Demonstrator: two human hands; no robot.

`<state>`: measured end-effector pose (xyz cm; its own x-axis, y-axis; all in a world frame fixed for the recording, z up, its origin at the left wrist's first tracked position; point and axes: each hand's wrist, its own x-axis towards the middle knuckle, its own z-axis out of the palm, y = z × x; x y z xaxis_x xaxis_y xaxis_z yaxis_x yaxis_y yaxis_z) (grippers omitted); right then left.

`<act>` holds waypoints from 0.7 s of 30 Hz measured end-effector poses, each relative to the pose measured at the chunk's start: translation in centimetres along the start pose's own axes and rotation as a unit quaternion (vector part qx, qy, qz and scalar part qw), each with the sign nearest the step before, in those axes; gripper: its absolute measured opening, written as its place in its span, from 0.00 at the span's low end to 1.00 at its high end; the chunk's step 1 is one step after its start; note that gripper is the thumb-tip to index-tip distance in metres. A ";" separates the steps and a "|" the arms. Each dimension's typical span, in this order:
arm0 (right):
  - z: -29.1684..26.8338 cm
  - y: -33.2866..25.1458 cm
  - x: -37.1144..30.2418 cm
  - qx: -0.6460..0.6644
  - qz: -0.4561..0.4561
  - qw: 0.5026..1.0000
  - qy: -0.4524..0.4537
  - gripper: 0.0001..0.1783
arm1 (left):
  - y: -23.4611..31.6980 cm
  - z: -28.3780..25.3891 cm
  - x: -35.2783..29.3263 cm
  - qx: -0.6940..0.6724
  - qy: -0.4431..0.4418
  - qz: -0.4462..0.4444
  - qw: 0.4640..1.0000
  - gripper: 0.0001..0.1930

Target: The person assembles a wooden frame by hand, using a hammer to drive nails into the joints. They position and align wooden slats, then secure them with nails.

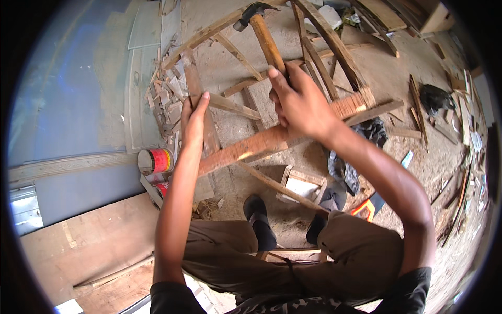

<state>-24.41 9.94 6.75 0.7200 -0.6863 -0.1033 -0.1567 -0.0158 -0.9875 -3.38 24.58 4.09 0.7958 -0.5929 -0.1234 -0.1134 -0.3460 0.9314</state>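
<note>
My right hand (303,102) is wrapped round the wooden handle of a claw hammer (266,44), its dark metal head raised and pointing away from me. My left hand (194,118) grips a wooden board (192,73) of a wooden frame, the thumb on its near side and the other fingers mostly hidden. A rough reddish-brown wooden bar (246,144) crosses the frame in front of me and passes beneath my right hand. Thinner wooden slats (232,106) join the frame's longer pieces beyond my hands.
Two paint cans (155,160) stand at the left by a blue-grey panel (73,94). A small wooden box (302,184) lies by my feet. On the right are a handsaw (380,201), a black plastic bag (342,165) and wood scraps (418,112).
</note>
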 end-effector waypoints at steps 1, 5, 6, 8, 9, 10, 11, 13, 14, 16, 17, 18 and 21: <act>0.1 -0.2 -0.1 0.046 0.015 0.999 -0.020 0.22 | 0.3 -0.4 -0.7 -0.007 0.005 -0.002 1.000 0.29; -1.5 -0.8 -1.6 0.203 0.057 0.977 -0.016 0.15 | 0.9 1.1 -1.3 -0.008 -0.040 -0.058 0.997 0.28; -1.9 -0.9 -2.1 0.193 0.049 0.980 0.000 0.16 | 0.6 1.5 -1.1 -0.034 -0.054 -0.068 0.996 0.28; -1.1 -0.1 -2.7 0.172 0.019 0.985 0.007 0.19 | 0.6 1.3 -2.2 -0.041 -0.018 -0.107 0.993 0.29; -0.7 0.3 -3.0 0.152 -0.009 0.988 0.012 0.21 | 0.7 1.4 -2.5 -0.047 0.002 -0.125 0.991 0.30; -1.0 0.5 -3.0 0.147 -0.011 0.989 0.002 0.22 | 0.4 1.5 -2.4 -0.044 -0.012 -0.091 0.995 0.31; -1.4 0.3 -2.9 0.148 0.005 0.989 -0.017 0.23 | 0.3 1.6 -2.3 -0.041 -0.028 -0.056 0.997 0.31; -2.0 -0.1 -2.7 0.156 0.041 0.985 -0.063 0.25 | 0.7 1.5 -2.2 -0.037 -0.056 -0.052 0.996 0.33; -2.3 -0.1 -2.5 0.155 0.049 0.983 -0.085 0.25 | 0.8 1.4 -2.3 -0.028 -0.053 -0.044 0.997 0.33; -2.3 0.0 -2.5 0.152 0.067 0.979 -0.119 0.26 | 1.1 1.5 -2.8 -0.010 -0.050 -0.030 0.998 0.34; -2.0 0.0 -2.5 0.148 0.074 0.978 -0.125 0.26 | 1.6 1.5 -2.7 -0.013 -0.065 -0.038 0.997 0.35; -2.0 0.0 -2.5 0.137 0.076 0.979 -0.130 0.26 | 2.0 1.6 -2.8 -0.014 -0.067 -0.035 0.997 0.35; -1.9 0.0 -2.8 0.117 0.080 0.981 -0.135 0.27 | 2.0 1.7 -3.1 -0.040 -0.068 -0.023 0.997 0.37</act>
<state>-27.75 10.49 7.26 0.8567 -0.4478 -0.2559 -0.1455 0.2662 -0.9529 -7.09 24.53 5.78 0.7107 -0.6726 -0.2060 -0.0270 -0.3187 0.9475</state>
